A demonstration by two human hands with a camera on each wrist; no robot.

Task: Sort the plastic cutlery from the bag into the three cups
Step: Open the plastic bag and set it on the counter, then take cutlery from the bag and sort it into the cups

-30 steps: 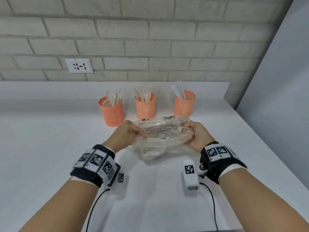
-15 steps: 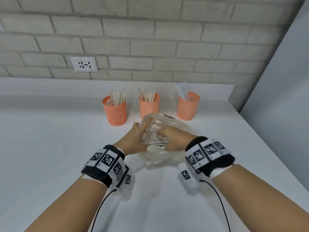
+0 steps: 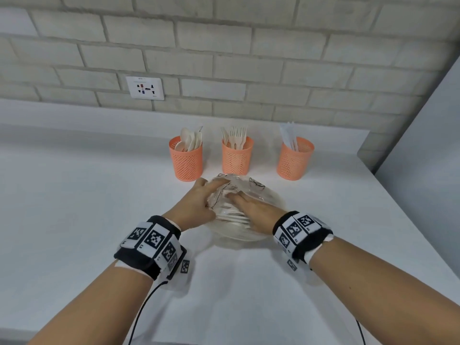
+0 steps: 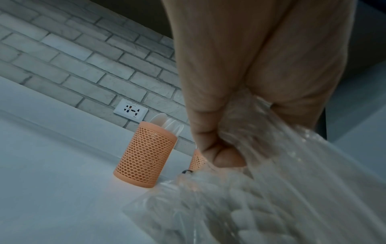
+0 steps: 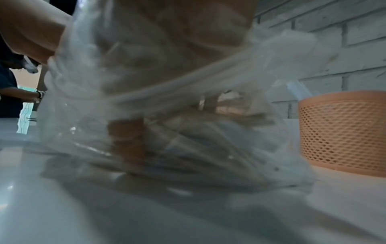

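My left hand grips the clear bag at its nine o'clock edge, fingers curled into the plastic, while my right hand reaches inside it among the pale cutlery (whether those fingers are closed on a piece, I cannot tell). The bag lies on the white counter, with the three orange cups just beyond at twelve o'clock.

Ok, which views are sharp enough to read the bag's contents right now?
Head view: sharp and evenly lit, but the bag glares under both hands. Left wrist view: dim, bag smeared. Right wrist view: dim, film blurs the cutlery into streaks.
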